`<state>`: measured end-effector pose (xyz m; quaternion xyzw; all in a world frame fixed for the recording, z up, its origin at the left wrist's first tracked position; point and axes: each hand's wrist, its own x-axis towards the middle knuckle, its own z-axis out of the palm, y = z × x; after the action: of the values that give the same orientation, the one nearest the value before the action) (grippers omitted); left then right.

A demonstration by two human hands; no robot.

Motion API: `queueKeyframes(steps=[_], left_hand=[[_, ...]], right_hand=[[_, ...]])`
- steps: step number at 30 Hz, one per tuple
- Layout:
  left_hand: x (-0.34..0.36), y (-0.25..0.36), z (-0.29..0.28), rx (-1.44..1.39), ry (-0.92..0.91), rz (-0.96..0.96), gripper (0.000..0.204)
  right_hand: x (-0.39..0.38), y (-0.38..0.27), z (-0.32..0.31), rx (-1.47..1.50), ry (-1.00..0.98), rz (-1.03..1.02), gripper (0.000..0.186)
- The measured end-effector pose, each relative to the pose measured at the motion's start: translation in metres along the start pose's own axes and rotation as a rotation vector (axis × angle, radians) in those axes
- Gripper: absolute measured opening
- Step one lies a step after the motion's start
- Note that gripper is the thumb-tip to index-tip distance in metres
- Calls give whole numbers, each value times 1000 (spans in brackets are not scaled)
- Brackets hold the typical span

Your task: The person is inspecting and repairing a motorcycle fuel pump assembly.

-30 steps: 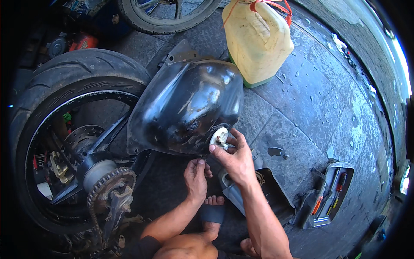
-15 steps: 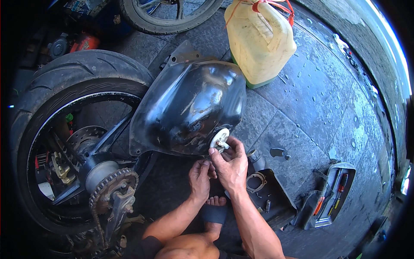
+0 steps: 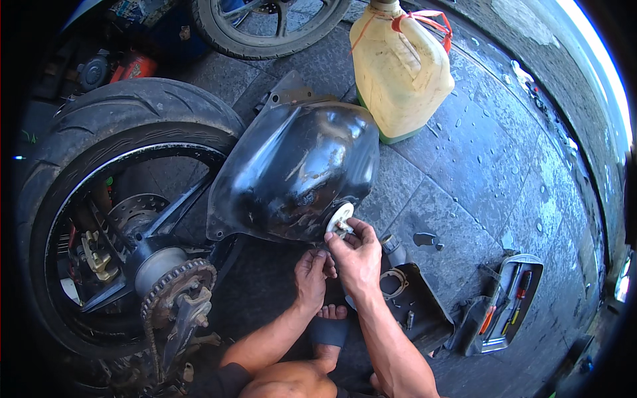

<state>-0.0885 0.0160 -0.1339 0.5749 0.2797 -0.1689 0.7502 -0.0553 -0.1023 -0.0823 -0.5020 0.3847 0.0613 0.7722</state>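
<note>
Black tank [image 3: 298, 179], glossy and scuffed, lies just ahead of both grips, near right end turned toward them; judged so placed to bring the white disc [image 3: 340, 215] within easy fingertip reach. Right grip [image 3: 358, 259]: thumb and fingertips closed on the raised part of the disc, which shows at the tank's end. Pinching there probably steadies it; how deeply it sits cannot be told. Left grip [image 3: 312, 278], just beside the right, on the near side of the tank's edge: thumb drawn against curled fingers; cannot tell whether anything small lies between. Dark tray [image 3: 431, 312] with a pale ring [image 3: 405, 283] sits right of the right grip, presumably to keep loose pieces together; open tool case [image 3: 539, 278] farther right. Yellowish jerrycan [image 3: 401, 86] stands beyond the tank; large wheel [image 3: 136, 109] left of the left grip. Versus one second earlier: right grip remains on the disc; its wrist has swung nearer the left grip, uncovering more of tray and ring. Scene sits slightly lower in view, likely head motion; tank otherwise appears unmoved.
</note>
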Motion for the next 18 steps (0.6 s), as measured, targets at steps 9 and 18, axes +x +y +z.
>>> queueKeyframes(steps=[9, 18], left_hand=[[6, -19, -10, 85, -37, 64, 16], [5, -18, -8, 64, -59, -20, 18]], right_hand=[[-7, 6, 1, -434, 87, -441, 52], [18, -6, -30, 367, -100, 415, 73]])
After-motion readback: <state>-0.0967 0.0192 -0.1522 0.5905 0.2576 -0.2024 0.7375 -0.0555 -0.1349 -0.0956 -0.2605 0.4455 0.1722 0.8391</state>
